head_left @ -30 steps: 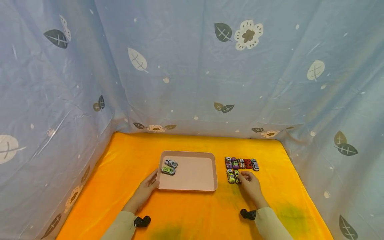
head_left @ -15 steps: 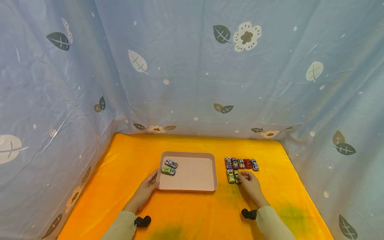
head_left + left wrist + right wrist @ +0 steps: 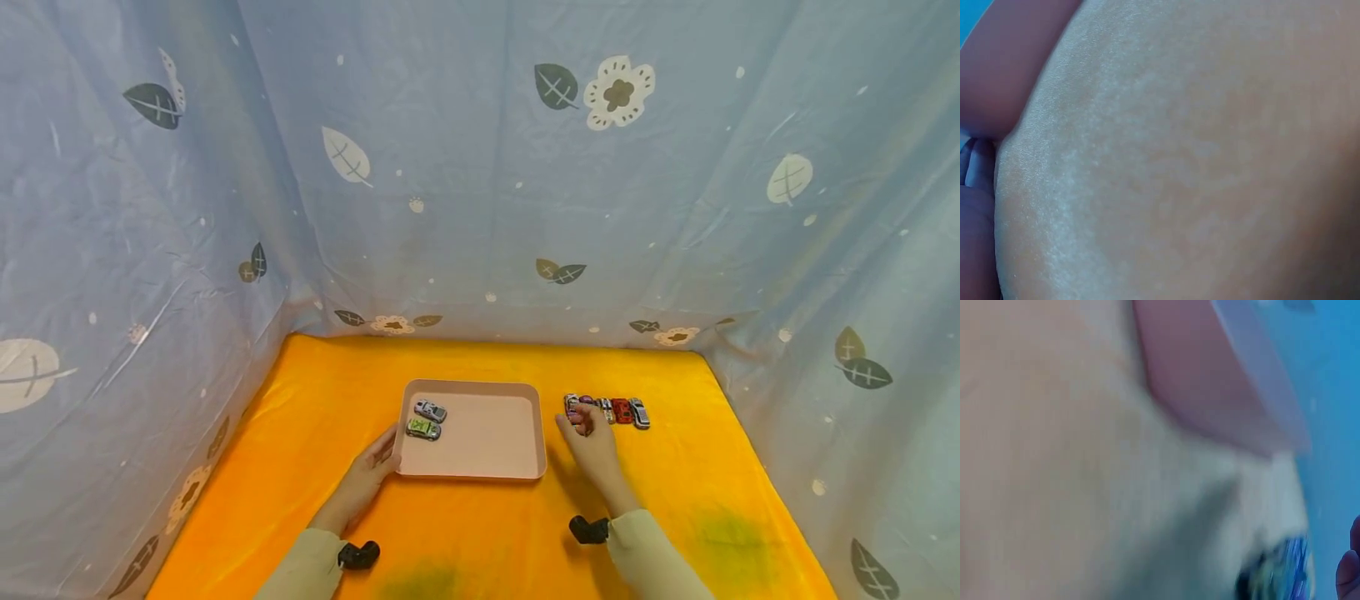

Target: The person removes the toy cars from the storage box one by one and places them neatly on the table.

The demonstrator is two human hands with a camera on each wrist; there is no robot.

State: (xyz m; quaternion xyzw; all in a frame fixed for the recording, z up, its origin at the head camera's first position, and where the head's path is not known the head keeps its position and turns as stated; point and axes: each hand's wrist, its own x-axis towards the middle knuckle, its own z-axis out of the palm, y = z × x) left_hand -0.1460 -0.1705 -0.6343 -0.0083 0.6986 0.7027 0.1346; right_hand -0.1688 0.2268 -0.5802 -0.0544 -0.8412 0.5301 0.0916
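My left hand [image 3: 360, 483] grips the left side of a shallow pink tray [image 3: 480, 477], its thumb at the front left corner. In the left wrist view the tray's wall [image 3: 1013, 59] shows beside a blurred expanse of skin. A silver toy car [image 3: 431, 410] and a green toy car [image 3: 423, 429] lie inside the tray at the left. My right hand [image 3: 592, 450] is above the cloth right of the tray. Its curled fingers hold a toy car that is mostly hidden. Blur in the right wrist view leaves a dark, colourful toy car [image 3: 1275, 572] unclear.
Behind the right hand stands a row of toy cars, partly covered, with a red car [image 3: 622, 411] and a silver-blue car [image 3: 640, 413] at its right end. Orange-yellow cloth [image 3: 480, 542] covers the table. Patterned blue curtains [image 3: 487, 208] enclose the back and sides.
My right hand has lifted from the front row of toy cars and moved left. The two yellow-green cars there no longer show on the cloth. My left hand stays on the tray.
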